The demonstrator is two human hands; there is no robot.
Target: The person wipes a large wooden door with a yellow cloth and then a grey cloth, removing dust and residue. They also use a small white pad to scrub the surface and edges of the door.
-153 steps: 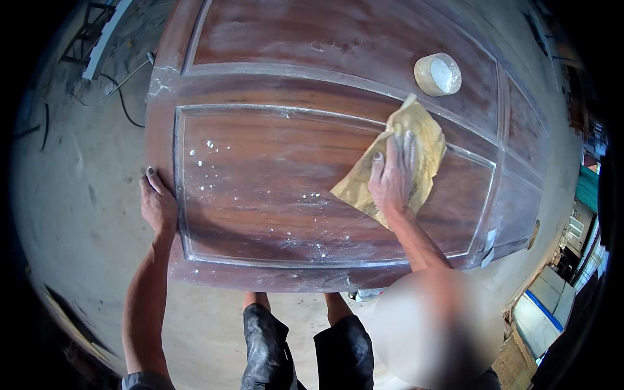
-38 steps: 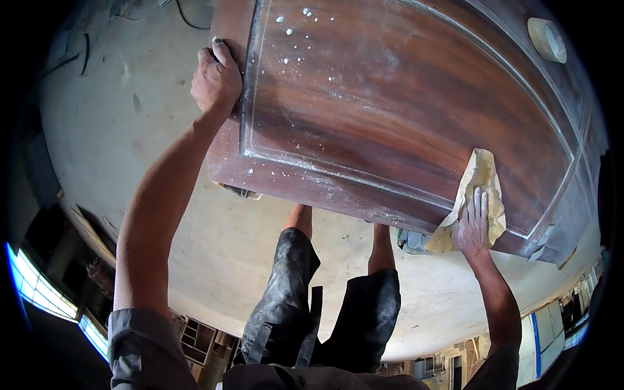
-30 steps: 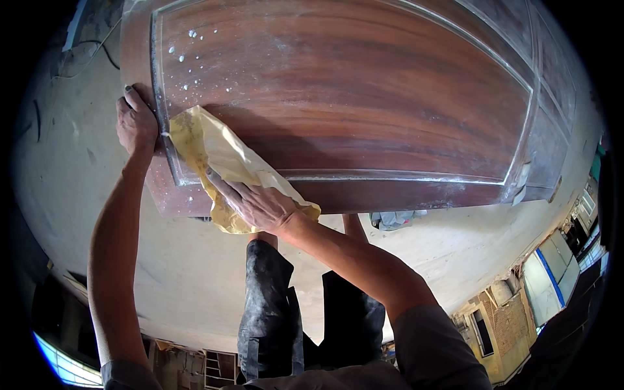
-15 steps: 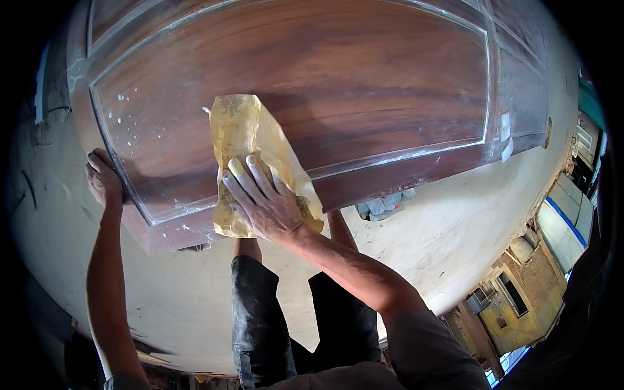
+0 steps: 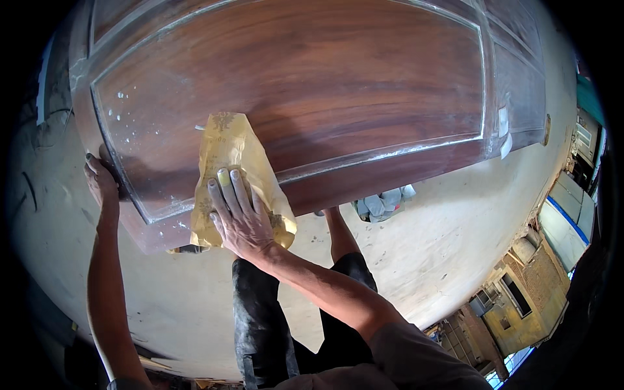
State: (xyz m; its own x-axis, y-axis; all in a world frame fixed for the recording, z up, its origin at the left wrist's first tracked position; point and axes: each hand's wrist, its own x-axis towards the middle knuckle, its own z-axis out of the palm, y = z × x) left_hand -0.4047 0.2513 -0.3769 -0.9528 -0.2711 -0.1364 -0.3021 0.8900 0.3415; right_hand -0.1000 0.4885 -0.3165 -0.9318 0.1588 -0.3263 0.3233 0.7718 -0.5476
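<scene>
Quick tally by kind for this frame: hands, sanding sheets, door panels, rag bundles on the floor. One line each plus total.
Hands: 2, left hand on the door's edge, right hand flat on the sheet
Yellow sanding sheet: 1
Brown wooden door: 1
Grey rag bundle on the floor: 1
Total: 5

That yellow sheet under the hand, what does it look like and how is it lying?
The yellow sheet looks like thin, creased paper or cloth, pale yellow with darker smudges. It lies flat on the dark wooden door, over the near-left part of the panel, its lower end hanging past the door's edge. The right hand presses on its lower half, fingers spread. The left hand grips the door's edge beside it, not touching the sheet.
</scene>
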